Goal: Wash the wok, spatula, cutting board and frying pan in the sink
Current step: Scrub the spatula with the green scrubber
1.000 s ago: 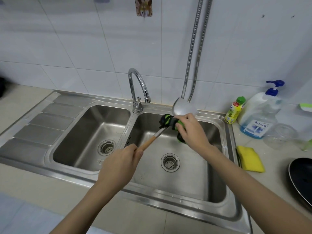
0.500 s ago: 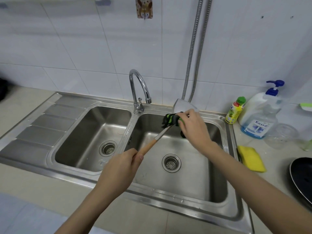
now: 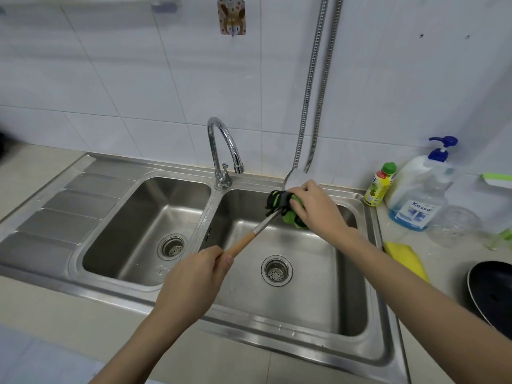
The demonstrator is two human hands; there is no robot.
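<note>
Left hand closed round wooden handle end of spatula, near edge of right basin. Spatula angled up and far-right over right basin; blade end shows pale beyond right hand. Right hand gripping green/black scrub cloth, bunched against spatula neck.

Double-bowl s/s sink w/ ribbed drainer at left, set in pale desk. Strainer in each basin. Chrome gooseneck tap at far centre divider, spout over right basin; no water seen running. Two metal hoses hanging down wall above right basin.

Wall: white glazed tile, adhesive hook w/ animal print at top centre.

Desk right of sink: small yellow bottle w/ green cap, large pump bottle marked "Kassa", clear glass jar, yellow sponge just beside sink rim. Frying pan, dark interior, on desk at near-right, partly cut off by frame edge.
</note>
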